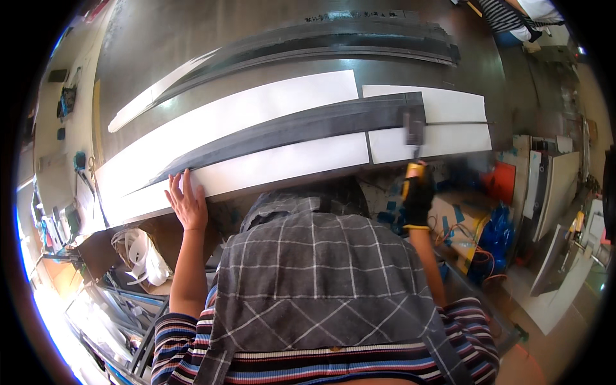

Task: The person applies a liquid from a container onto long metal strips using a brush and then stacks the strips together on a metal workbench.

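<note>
My left hand (187,204) is bare and open, its fingers spread on the near white strip (282,156), close to the left end of a dark grey strip stack (308,122). In a black glove with yellow trim, my right hand (418,202) is closed round the yellow handle of a tool with a dark, block-like head (414,131). The head is blurred, so its exact kind is unclear. It is over the right end of the dark strips. Longer white strips (256,110) lie beyond the dark strips, and shorter white pieces (443,104) are at the right.
More long dark strips (333,51) lie farther back on the brown table (160,38). A box with white coiled strip (140,255) stands below left. Blue plastic (497,234), cables and leaning panels (552,192) are at the right. Another person (513,19) is at the far right.
</note>
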The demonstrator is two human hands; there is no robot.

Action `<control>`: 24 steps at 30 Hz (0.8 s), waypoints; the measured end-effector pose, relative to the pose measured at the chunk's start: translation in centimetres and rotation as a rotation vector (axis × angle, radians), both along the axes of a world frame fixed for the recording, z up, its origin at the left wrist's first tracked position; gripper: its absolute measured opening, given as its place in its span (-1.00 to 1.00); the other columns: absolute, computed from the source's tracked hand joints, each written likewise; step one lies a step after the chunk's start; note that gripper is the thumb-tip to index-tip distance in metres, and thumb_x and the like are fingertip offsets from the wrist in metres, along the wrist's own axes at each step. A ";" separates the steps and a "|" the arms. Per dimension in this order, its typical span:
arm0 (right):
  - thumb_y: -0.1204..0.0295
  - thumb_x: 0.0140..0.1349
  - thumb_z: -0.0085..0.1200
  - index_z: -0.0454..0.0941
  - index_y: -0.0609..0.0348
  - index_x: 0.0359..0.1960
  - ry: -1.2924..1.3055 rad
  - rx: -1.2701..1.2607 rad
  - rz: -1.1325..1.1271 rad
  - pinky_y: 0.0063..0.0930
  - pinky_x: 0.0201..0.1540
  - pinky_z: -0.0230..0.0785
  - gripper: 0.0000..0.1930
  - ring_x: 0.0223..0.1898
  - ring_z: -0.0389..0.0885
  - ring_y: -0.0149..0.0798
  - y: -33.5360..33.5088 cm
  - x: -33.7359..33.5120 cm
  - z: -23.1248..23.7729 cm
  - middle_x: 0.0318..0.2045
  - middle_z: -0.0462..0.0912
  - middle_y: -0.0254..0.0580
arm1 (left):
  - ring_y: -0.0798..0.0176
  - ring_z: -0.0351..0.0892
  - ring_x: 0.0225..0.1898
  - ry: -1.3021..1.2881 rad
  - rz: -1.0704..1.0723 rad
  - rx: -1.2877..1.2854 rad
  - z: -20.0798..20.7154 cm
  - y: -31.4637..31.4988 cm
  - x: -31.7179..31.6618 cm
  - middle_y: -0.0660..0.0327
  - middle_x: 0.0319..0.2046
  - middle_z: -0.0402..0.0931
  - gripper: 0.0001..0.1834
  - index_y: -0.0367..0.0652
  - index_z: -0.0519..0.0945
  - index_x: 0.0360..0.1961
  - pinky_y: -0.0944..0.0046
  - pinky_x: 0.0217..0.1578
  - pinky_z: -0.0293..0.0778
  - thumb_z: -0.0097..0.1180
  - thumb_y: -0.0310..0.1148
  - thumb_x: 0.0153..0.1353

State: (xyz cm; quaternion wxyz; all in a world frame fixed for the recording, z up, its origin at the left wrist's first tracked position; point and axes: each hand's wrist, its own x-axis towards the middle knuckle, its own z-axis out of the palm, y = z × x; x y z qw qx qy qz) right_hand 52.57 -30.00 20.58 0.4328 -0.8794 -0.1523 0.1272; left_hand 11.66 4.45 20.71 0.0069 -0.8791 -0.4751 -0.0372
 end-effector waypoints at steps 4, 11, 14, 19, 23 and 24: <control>0.12 0.29 0.11 0.47 0.14 0.04 -0.046 0.069 0.382 -0.28 -0.28 0.49 -0.57 -0.33 0.64 -0.12 7.0 -8.5 2.8 -0.28 0.63 -0.10 | -0.12 0.09 0.39 -0.050 -0.040 -0.045 -1.0 1.2 -1.4 0.03 0.22 0.21 -0.44 -0.04 0.33 0.30 -0.24 0.37 -0.12 0.01 -0.18 0.29; 0.17 0.23 0.16 0.49 0.06 0.04 0.008 -0.165 0.718 -0.19 -0.18 0.50 -0.60 -0.25 0.68 0.01 14.1 -13.8 5.0 -0.29 0.68 -0.04 | -0.18 0.11 0.35 -0.137 -0.085 -0.064 -1.3 1.8 -0.9 0.00 0.20 0.20 -0.44 -0.04 0.33 0.29 -0.21 0.35 -0.05 0.02 -0.19 0.27; 0.01 0.24 0.12 0.49 0.06 0.08 -0.133 -0.038 0.401 -0.15 -0.14 0.51 -0.50 -0.19 0.67 -0.02 7.2 -10.7 0.3 -0.19 0.66 -0.04 | -0.20 0.10 0.35 -0.147 -0.043 -0.054 -1.6 1.5 -1.6 -0.01 0.20 0.20 -0.44 -0.04 0.33 0.29 -0.19 0.34 -0.01 0.03 -0.19 0.26; -0.03 0.31 0.04 0.53 0.15 -0.17 0.197 0.044 -0.279 -0.44 -0.41 0.36 -0.56 -0.52 0.50 -0.35 -2.5 3.2 -5.2 -0.50 0.52 -0.29 | -0.19 0.10 0.33 -0.225 -0.063 -0.096 -1.8 1.8 -0.2 -0.03 0.23 0.19 -0.44 0.00 0.37 0.26 -0.11 0.32 0.09 0.09 -0.24 0.21; 0.04 0.31 0.07 0.49 0.07 -0.31 -0.037 0.009 -0.125 -0.46 -0.52 0.27 -0.66 -0.58 0.43 -0.44 1.8 -0.5 -0.4 -0.57 0.45 -0.37 | -0.18 0.10 0.33 -0.237 -0.044 -0.117 -1.0 1.9 -0.5 -0.05 0.21 0.21 -0.44 0.01 0.39 0.24 -0.09 0.29 0.15 0.12 -0.20 0.20; 0.06 0.31 0.08 0.50 0.12 -0.19 0.401 0.153 -0.209 -0.45 -0.47 0.35 -0.64 -0.54 0.51 -0.39 2.2 -3.6 -1.1 -0.54 0.53 -0.34 | -0.18 0.10 0.32 -0.231 -0.033 -0.117 -0.3 1.7 -0.1 -0.06 0.20 0.21 -0.45 0.00 0.39 0.23 -0.09 0.30 0.15 0.13 -0.20 0.19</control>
